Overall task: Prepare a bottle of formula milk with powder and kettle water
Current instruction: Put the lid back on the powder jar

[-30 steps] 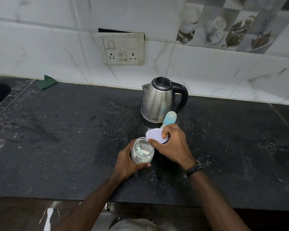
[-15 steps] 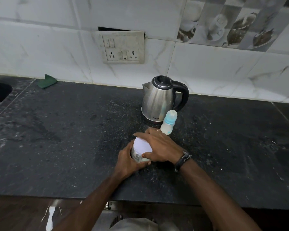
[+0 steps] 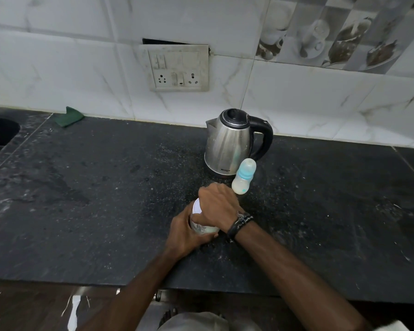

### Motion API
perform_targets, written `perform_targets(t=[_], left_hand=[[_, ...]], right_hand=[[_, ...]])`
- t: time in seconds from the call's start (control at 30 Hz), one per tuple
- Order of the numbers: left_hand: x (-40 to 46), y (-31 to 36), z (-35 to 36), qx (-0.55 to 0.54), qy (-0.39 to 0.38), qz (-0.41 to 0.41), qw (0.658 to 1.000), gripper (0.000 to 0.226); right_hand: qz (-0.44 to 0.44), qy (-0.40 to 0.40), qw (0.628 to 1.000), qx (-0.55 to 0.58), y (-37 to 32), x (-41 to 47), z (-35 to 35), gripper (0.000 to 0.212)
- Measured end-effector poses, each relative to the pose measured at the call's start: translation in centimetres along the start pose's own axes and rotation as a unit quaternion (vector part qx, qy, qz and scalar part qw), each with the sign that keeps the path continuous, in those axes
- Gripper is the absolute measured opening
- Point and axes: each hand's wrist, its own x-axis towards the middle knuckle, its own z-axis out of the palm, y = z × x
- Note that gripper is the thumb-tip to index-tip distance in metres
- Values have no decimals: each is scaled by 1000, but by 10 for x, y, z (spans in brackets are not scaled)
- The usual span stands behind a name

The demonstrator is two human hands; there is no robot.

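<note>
Two hands on powder jar [image 3: 202,229] | left hand [image 3: 185,232] fingers grip body; right hand [image 3: 219,206] fingers clamp lid [image 3: 197,207] | advice: twist lid level, steady jar.

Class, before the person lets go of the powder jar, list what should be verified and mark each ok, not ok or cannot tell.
1. White round lid sits on the clear powder jar: ok.
2. Lid fully tightened: cannot tell.
3. Left hand steadies jar: ok.
4. Right hand grips lid: ok.
5. Blue-capped baby bottle upright, capped: ok.
6. Steel kettle lid closed: ok.
</note>
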Motion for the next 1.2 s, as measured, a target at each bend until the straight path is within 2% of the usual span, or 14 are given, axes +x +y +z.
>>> perform_targets(t=[0.27, 0.47, 0.57, 0.7, 0.8, 0.97, 1.07, 1.2], left_hand=[[-3, 4, 0, -8, 13, 12, 1000, 102], [-5, 8, 1, -5, 2, 26, 1000, 94], [-7, 12, 0, -2, -4, 37, 999, 90], [-7, 7, 1, 14, -6, 56, 998, 79], [-7, 6, 2, 20, 3, 61, 998, 77], [-5, 3, 2, 25, 7, 61, 998, 75], [-5, 1, 2, 29, 8, 62, 998, 78], [-5, -1, 4, 28, 18, 66, 997, 77]], right_hand=[[91, 29, 994, 42, -5, 4, 12, 40], [139, 76, 987, 20, -5, -1, 23, 59], [148, 64, 987, -8, -5, 0, 22, 63], [148, 32, 988, -36, 2, 6, 16, 57], [111, 14, 994, -21, 14, 6, 7, 64], [-59, -113, 992, -27, 23, 0, -2, 59], [-93, -57, 993, -43, 23, -2, 4, 54], [-79, 5, 996, -33, 26, -1, 11, 58]])
